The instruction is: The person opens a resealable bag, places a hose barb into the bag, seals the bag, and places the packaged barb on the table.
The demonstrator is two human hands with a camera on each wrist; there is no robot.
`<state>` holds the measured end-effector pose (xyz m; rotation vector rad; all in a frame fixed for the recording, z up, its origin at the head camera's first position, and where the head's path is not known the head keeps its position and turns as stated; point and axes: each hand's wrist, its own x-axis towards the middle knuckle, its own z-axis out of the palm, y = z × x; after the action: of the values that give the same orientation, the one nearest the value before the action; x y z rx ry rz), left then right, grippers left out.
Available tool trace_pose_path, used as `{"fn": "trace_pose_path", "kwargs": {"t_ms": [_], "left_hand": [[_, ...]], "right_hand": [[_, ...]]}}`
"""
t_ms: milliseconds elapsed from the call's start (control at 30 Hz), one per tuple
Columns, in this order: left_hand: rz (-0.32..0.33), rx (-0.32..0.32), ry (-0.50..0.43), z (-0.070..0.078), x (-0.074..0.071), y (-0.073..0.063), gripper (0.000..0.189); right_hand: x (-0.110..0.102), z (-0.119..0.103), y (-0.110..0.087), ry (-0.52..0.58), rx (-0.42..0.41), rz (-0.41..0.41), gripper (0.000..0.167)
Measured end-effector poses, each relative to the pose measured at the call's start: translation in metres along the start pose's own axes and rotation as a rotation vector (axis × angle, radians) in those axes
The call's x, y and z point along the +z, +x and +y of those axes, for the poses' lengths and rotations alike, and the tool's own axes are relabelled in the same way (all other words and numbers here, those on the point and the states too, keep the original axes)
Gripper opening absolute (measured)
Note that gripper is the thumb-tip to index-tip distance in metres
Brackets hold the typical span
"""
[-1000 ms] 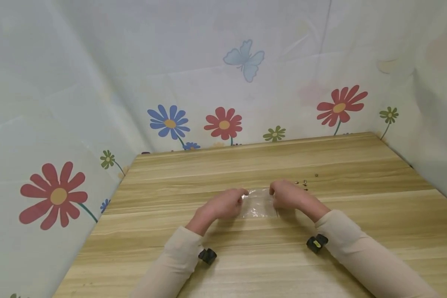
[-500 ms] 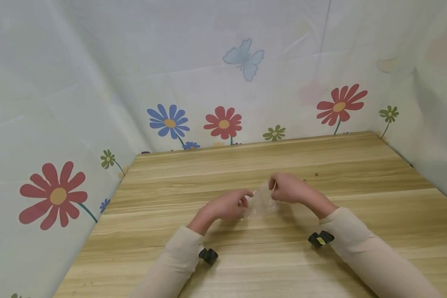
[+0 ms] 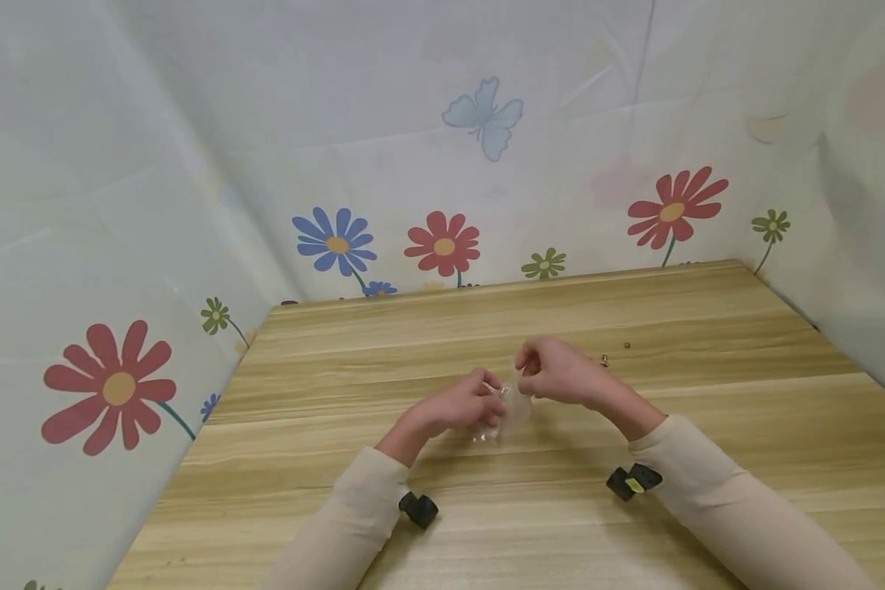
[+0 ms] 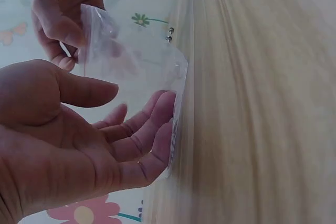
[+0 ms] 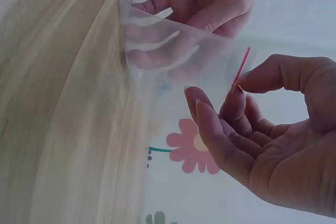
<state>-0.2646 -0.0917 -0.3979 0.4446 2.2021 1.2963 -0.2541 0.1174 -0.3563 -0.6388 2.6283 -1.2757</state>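
A clear zip bag (image 3: 517,412) stands tilted up from the table between the two hands, a pink line along its top edge in the right wrist view. At that edge, the right hand (image 3: 560,373) pinches the bag between thumb and index finger; its other fingers hang clear. The left hand (image 3: 457,407) has its bent fingers (image 4: 152,129) against the lower part of the plastic, the thumb standing apart from them. Through the film (image 5: 157,51) the left fingers show in the right wrist view.
Several tiny shiny metal pieces (image 3: 605,360) lie on the wooden table (image 3: 383,344) behind the right wrist, one (image 3: 627,345) farther back. Flower-printed cloth (image 3: 383,147) hangs behind and beside the table. A small black camera (image 3: 419,509) sits at the left cuff.
The bag, flat on the table a second ago, has been raised by its right edge. The right hand moved up and slightly left; the left fingers spread and shifted against the plastic.
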Motion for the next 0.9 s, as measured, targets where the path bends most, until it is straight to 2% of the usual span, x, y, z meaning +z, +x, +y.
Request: {"fn": "trace_pose_path", "kwargs": {"t_ms": [267,333,433,600,733,900], "left_hand": [[-0.024,-0.005,-0.028,0.000,-0.002,0.001,0.030],[-0.023,-0.008,-0.046,-0.001,-0.002,0.001,0.026],[-0.008,-0.009,-0.073,0.000,-0.003,0.001,0.023],[0.011,-0.006,-0.132,0.002,-0.004,0.002,0.037],[0.002,0.000,-0.159,0.002,-0.003,0.002,0.042],[-0.021,0.009,-0.164,0.002,-0.005,0.001,0.037]], "right_hand": [[0.004,-0.003,-0.001,-0.004,-0.017,-0.016,0.019],[0.004,-0.002,-0.001,0.001,-0.023,-0.018,0.019],[0.005,0.000,0.000,0.086,0.009,-0.044,0.024],[0.005,0.005,0.004,0.291,0.136,-0.116,0.035],[0.006,0.009,0.006,0.325,0.168,-0.150,0.030],[0.007,0.014,0.009,0.331,0.159,-0.170,0.025]]}}
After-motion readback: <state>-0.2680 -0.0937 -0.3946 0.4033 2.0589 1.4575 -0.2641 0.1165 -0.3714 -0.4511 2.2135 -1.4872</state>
